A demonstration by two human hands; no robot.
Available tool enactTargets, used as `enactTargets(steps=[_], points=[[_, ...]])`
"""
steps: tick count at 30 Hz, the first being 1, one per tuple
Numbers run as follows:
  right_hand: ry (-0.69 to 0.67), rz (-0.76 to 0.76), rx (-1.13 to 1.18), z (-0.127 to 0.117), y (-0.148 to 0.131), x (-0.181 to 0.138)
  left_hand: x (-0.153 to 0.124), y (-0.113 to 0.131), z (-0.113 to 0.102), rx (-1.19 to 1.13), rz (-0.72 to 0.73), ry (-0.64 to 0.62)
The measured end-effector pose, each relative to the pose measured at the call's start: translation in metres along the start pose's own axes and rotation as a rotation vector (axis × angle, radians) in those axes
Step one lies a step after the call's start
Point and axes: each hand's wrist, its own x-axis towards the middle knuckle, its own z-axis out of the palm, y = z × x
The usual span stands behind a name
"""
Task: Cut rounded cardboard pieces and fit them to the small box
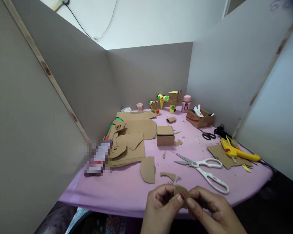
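Both my hands are low at the near edge of the pink table. My left hand and my right hand pinch a small round brown cardboard piece between thumbs and fingers, holding it just above the table edge. Just beyond them lie small cardboard scraps and a half-round cardboard piece. White-handled scissors lie open to the right of the scraps.
A small cardboard box stands mid-table, flat cardboard sheets to its left. A yellow glue gun rests on cardboard at right, black scissors and a marker box behind. Yellow cardboard figures stand at the back. Grey partition walls enclose the table.
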Motion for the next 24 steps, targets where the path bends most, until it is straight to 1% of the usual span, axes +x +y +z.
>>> enactTargets(steps=[3, 4, 5, 6, 7, 8, 10, 12, 14, 16, 19, 24], points=[[-0.043, -0.009, -0.019, -0.006, 0.006, 0.005, 0.002, -0.003, -0.003, -0.017, -0.025, 0.008], [-0.046, -0.021, -0.077, -0.012, 0.012, 0.009, 0.003, -0.004, -0.004, -0.03, -0.034, 0.025], [-0.015, -0.034, -0.144, -0.021, 0.021, 0.013, 0.004, -0.005, -0.005, -0.044, -0.042, 0.049], [0.021, -0.058, -0.32, -0.03, 0.032, 0.018, 0.004, -0.006, -0.006, -0.056, -0.046, 0.075], [0.066, -0.083, -0.553, -0.041, 0.045, 0.024, 0.005, -0.006, -0.007, -0.064, -0.047, 0.1], [0.087, -0.083, -0.642, -0.051, 0.06, 0.03, 0.006, -0.007, -0.008, -0.066, -0.044, 0.118], [0.072, -0.072, -0.746, -0.068, 0.087, 0.039, 0.008, -0.009, -0.01, -0.061, -0.049, 0.141], [0.043, -0.074, -0.826, -0.076, 0.108, 0.046, 0.01, -0.011, -0.012, -0.08, -0.11, 0.172], [0.023, -0.08, -0.88, -0.078, 0.119, 0.049, 0.011, -0.013, -0.012, -0.105, -0.198, 0.211], [0.01, -0.083, -0.909, -0.078, 0.123, 0.05, 0.011, -0.013, -0.013, -0.116, -0.251, 0.228], [-0.019, -0.08, -0.907, -0.082, 0.123, 0.051, 0.011, -0.014, -0.013, -0.115, -0.247, 0.195], [-0.087, -0.076, -0.813, -0.095, 0.124, 0.051, 0.009, -0.015, -0.015, -0.129, -0.245, 0.179]])
